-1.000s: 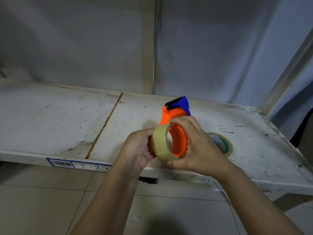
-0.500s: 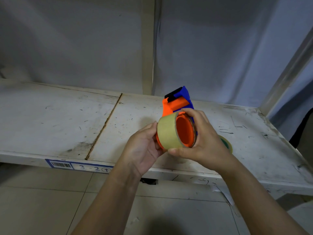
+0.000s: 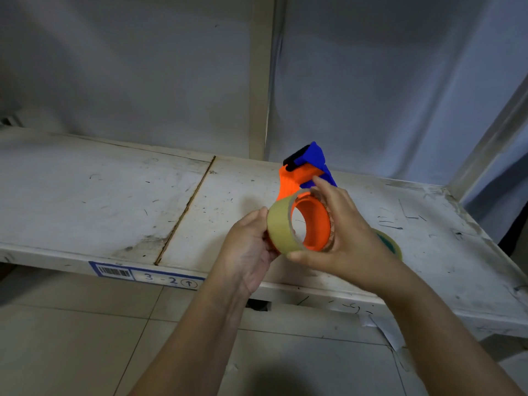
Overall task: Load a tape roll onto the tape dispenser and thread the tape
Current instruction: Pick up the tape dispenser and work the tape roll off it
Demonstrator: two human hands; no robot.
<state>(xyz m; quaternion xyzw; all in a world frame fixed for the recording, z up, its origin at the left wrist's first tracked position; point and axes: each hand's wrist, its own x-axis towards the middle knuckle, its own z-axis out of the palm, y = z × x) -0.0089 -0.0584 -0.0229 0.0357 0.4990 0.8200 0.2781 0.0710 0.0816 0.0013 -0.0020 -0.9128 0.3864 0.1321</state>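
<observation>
An orange and blue tape dispenser [image 3: 297,178] is held above the front of a white shelf [image 3: 114,201], its blue cutter end pointing away from me. A tan tape roll [image 3: 278,227] sits around the dispenser's orange hub [image 3: 315,224], partly slid on. My left hand [image 3: 248,247] grips the roll and dispenser from the left. My right hand [image 3: 340,232] holds them from the right, thumb under the roll and fingers over the top. My right palm hides the hub's far side.
A second tape roll with a green core [image 3: 390,244] lies flat on the shelf behind my right wrist. A barcode label [image 3: 145,274] marks the shelf's front edge. A post [image 3: 260,75] rises behind the shelf, with tiled floor below.
The dispenser and roll have turned so that the hub's open hole faces me again. My right fingers have shifted over the top of the roll toward the blue end.
</observation>
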